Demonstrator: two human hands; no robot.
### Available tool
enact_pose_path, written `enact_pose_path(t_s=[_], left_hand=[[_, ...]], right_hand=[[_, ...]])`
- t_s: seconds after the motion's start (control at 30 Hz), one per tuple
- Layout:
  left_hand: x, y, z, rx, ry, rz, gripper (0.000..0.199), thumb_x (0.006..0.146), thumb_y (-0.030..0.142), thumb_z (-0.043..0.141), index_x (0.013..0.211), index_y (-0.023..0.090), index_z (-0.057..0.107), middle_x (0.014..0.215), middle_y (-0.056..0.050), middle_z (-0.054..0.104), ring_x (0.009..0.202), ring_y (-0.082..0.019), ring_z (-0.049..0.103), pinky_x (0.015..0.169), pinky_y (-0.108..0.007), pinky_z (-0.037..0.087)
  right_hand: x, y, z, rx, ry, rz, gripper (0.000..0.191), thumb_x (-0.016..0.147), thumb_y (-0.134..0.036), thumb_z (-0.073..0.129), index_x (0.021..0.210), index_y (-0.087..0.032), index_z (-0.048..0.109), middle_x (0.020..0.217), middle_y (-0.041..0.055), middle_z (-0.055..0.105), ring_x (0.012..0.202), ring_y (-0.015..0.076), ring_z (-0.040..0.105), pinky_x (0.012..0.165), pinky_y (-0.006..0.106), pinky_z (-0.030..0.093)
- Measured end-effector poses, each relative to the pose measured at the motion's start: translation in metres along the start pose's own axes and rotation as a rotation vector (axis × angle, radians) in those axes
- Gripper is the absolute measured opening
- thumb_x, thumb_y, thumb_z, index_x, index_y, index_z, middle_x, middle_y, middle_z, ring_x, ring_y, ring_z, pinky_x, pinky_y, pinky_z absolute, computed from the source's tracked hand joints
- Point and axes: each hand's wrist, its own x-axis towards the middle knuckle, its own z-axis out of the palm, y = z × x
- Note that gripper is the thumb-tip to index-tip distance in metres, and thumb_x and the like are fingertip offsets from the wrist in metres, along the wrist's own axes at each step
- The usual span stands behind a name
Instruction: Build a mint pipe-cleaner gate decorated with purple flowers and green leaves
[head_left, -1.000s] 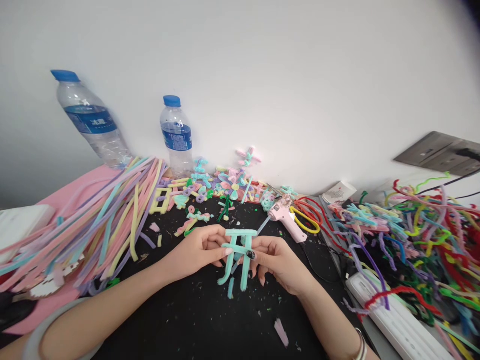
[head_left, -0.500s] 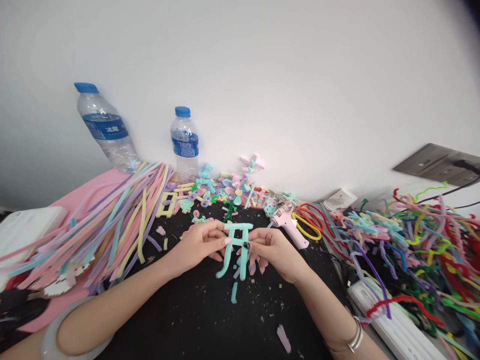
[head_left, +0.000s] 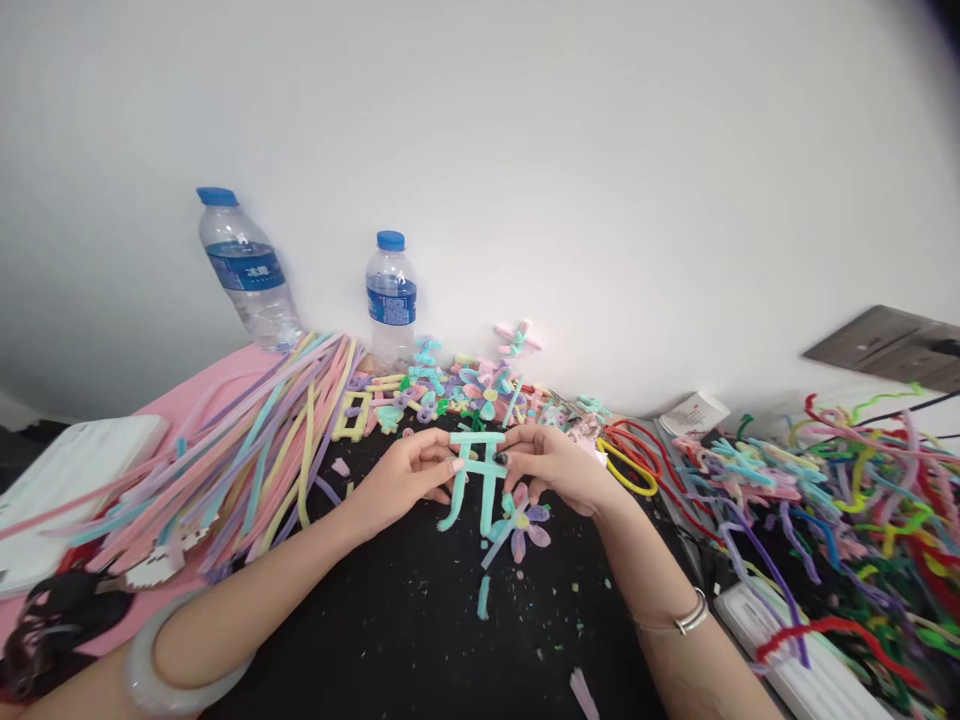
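Observation:
Between my hands, above the black mat (head_left: 420,640), is a mint-green pipe-cleaner character (head_left: 487,495) with two crossbars and two legs, the left leg curving outward. My left hand (head_left: 416,470) is closed, pinching its left side with thumb and fingers. My right hand (head_left: 551,468) grips the right ends of the bars the same way. Just below my right hand lies a pipe-cleaner flower (head_left: 531,528) with purple, pink and mint petals. A short teal piece (head_left: 483,597) rests on the mat underneath.
Long pastel pipe cleaners (head_left: 277,440) are heaped on the left, before two water bottles (head_left: 391,300). Several finished pieces (head_left: 480,385) line the wall. On the right are a tangle of coloured pipe cleaners (head_left: 862,510) and a white power strip (head_left: 780,640).
The view has shifted, so the bottles and piles appear farther right. Both hands still hold the character, now slightly higher in view. The flower beneath it has come into sight; the glue gun is mostly hidden.

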Motion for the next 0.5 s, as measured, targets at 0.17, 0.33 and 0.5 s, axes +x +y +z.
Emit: enact_pose_path(t_s=[0.17,0.33,0.5], left_hand=[[0.0002,-0.0041,0.0019,0.008,-0.046,0.021,0.021,0.08,0.035,0.06,0.091,0.019,0.052,0.076,0.002,0.057,0.071,-0.014,0.06,0.06,-0.026,0.055],[-0.0006,-0.0077,0.0029,0.024,-0.089,0.039,0.019,0.081,0.034,0.059,0.088,0.02,0.051,0.072,0.003,0.053,0.069,-0.014,0.058,0.061,-0.028,0.056],[-0.0017,-0.0064,0.003,0.007,-0.122,0.005,0.021,0.081,0.036,0.059,0.088,0.019,0.049,0.074,0.003,0.053,0.07,-0.014,0.059,0.063,-0.029,0.056]], right_hand=[[0.0042,-0.0009,-0.0005,-0.052,0.049,-0.061,0.024,0.077,-0.038,0.064,0.08,-0.014,0.06,0.063,-0.0006,0.06,0.046,0.0068,0.058,0.035,0.013,0.045],[0.0087,0.0046,0.0027,-0.1,0.061,-0.07,0.02,0.075,-0.032,0.065,0.074,-0.013,0.06,0.054,-0.0037,0.056,0.039,0.0047,0.051,0.034,0.012,0.038],[0.0101,0.0076,0.0019,-0.104,0.078,-0.078,0.02,0.074,-0.032,0.065,0.071,-0.013,0.059,0.053,-0.004,0.055,0.039,0.005,0.049,0.034,0.014,0.033]])
